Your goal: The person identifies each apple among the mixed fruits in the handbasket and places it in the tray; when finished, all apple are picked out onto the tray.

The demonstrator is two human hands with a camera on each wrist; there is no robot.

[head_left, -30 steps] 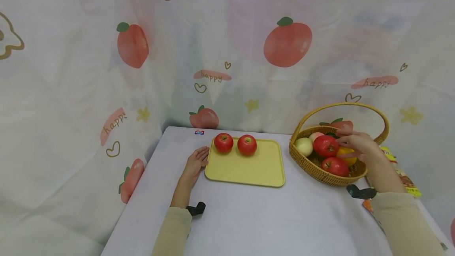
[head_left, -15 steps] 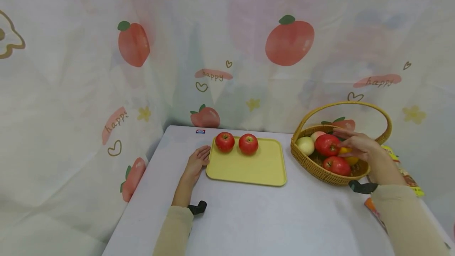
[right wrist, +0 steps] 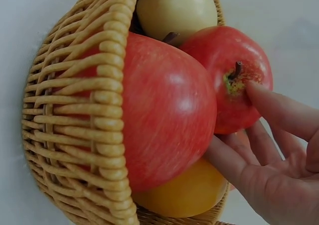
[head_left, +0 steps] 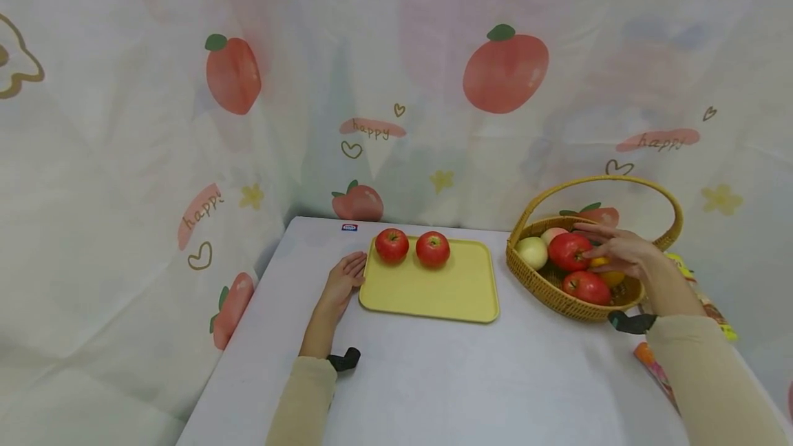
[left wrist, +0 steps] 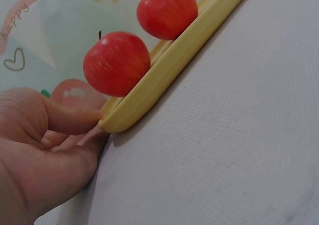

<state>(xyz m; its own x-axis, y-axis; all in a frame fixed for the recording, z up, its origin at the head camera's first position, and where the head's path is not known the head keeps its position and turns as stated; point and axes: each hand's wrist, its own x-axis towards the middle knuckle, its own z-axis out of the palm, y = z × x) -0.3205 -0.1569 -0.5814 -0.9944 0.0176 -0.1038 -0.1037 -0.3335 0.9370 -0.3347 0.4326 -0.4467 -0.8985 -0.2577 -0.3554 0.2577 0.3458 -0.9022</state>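
Observation:
On the left, my left hand (head_left: 339, 282) is at the left edge of a yellow tray (head_left: 427, 294); in the left wrist view its thumb and finger pinch the tray's rim (left wrist: 149, 93). Two red apples sit at the back of the tray, a left apple (head_left: 392, 246) and a right apple (head_left: 432, 249). Over the wicker basket (head_left: 560, 299), my right hand (head_left: 628, 253) holds its thumb and fingers around a red apple (right wrist: 232, 75), one fingertip near the stem. A second red apple (right wrist: 164, 110) lies in front. Some fingers are hidden behind the fruit.
The basket also holds a pale round fruit (head_left: 531, 253), a pinkish fruit (head_left: 553, 234) and a yellow-orange fruit (head_left: 611, 279). Its arched handle (head_left: 610, 179) rises above. Colourful packets (head_left: 657, 372) lie right of the basket. A printed curtain (head_left: 421, 143) stands behind the white table (head_left: 471, 384).
My right hand's fingers have shifted slightly left and closed in around the upper red apple. The left hand stays at the tray; the view has shifted slightly.

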